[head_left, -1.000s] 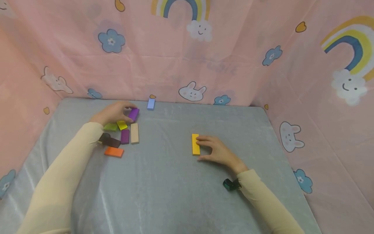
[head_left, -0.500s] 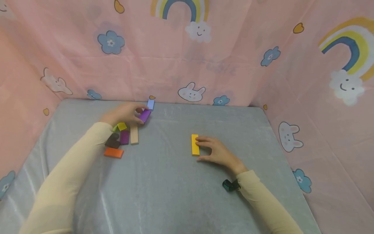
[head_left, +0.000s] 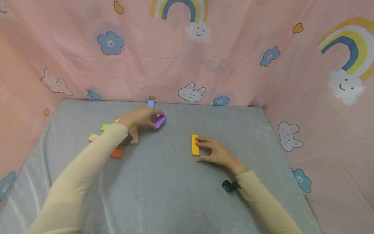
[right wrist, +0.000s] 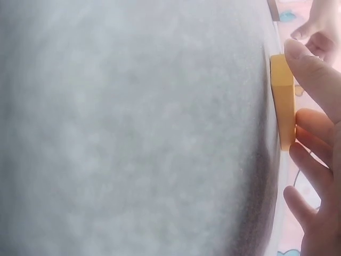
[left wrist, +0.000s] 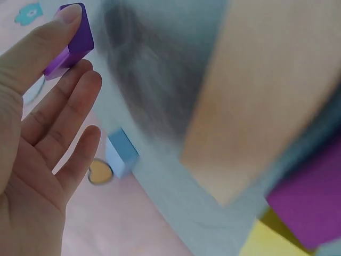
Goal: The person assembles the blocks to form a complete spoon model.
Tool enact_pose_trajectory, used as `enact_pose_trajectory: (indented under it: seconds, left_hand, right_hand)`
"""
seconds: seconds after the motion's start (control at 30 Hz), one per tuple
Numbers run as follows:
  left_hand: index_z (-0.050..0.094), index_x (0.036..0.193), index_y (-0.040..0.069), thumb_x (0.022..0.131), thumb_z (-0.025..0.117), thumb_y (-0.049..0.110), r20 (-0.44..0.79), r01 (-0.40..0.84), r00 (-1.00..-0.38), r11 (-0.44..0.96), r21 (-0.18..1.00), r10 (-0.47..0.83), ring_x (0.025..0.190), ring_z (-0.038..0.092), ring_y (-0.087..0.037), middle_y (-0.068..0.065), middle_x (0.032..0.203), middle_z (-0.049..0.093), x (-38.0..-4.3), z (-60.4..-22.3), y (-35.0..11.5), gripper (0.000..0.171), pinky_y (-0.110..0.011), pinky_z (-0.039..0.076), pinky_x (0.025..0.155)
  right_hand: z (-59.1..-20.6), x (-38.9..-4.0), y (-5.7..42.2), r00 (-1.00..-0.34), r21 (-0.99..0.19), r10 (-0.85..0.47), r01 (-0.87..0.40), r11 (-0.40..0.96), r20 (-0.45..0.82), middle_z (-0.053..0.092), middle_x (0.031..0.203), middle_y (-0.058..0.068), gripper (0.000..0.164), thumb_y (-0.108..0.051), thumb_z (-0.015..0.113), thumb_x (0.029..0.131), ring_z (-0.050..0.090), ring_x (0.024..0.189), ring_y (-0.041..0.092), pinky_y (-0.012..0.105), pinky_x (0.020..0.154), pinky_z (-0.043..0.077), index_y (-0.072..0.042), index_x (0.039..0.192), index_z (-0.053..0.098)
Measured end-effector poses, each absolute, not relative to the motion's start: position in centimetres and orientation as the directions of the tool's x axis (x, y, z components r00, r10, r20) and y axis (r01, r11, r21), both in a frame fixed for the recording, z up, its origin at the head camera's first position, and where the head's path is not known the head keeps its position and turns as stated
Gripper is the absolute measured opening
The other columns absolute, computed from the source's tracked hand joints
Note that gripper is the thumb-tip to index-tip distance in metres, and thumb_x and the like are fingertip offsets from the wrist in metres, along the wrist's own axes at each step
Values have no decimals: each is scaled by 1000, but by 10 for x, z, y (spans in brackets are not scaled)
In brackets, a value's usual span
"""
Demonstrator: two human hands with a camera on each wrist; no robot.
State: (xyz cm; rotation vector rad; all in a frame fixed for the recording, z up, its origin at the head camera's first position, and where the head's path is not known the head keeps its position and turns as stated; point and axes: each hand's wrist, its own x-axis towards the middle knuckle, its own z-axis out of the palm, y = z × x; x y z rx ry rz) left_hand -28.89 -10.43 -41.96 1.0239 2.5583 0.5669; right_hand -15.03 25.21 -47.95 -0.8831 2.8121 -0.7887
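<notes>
My left hand (head_left: pixel 141 117) pinches a purple block (head_left: pixel 160 121) between thumb and fingers, above the back-left middle of the table. In the left wrist view, the thumb lies across one face of this purple block (left wrist: pixel 80 45), with fingertips behind it. My right hand (head_left: pixel 219 151) is at a yellow-orange block (head_left: pixel 194 145) lying on the cloth. Its fingers are loosely bent, with fingertips at the block's right side and the thumb by its near end. The right wrist view shows the yellow-orange block (right wrist: pixel 285 101) beside the thumb and fingertips.
Under and around the left forearm lie a plain wooden block (head_left: pixel 134 136), an orange block (head_left: pixel 117 153), a green block (head_left: pixel 105 127) and a striped piece (head_left: pixel 93 137). A light blue block (head_left: pixel 150 103) stands at the back edge. Patterned pink cloth (head_left: pixel 163 71) walls the table.
My left hand has carried the purple block to the right, past the light blue block and slightly nearer. The right hand and the yellow-orange block have stayed in place.
</notes>
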Motion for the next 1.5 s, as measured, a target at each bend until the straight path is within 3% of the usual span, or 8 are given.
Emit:
enact_pose_trajectory:
  seconds: [0.37,0.8,0.97,1.5]
  left_hand:
    - [57,134,23,80,82,16,-137,569,-670,623,537,730,99,67,-23,-9,111,68,-291,-434,-70,60,-40,56,89]
    - [55,138,24,83,79,15,-160,659,-608,607,445,777,112,62,-23,-7,125,65,-287,-428,-16,61,-40,52,101]
    - [55,139,21,84,79,15,-151,691,-567,567,448,810,113,61,-23,-7,126,66,-286,-429,0,60,-39,51,102]
    - [56,138,24,87,76,12,-202,679,-539,564,469,818,113,58,-22,-5,127,64,-285,-428,25,56,-38,49,105]
  right_hand:
    - [-481,-151,252,-826,-508,-559,-512,693,70,54,148,1,68,-40,84,76,47,140,26,50,116,38,-12,134,62]
    - [-481,-148,252,-840,-491,-540,-490,720,46,53,149,0,67,-45,81,79,46,141,26,53,116,38,-15,136,61]
    - [-481,-149,252,-835,-504,-547,-500,705,63,53,149,0,67,-43,81,79,47,140,26,52,116,38,-14,135,61]
    - [-484,-151,254,-826,-502,-559,-514,696,71,53,149,-2,67,-46,80,79,48,140,23,49,116,38,-15,135,61]
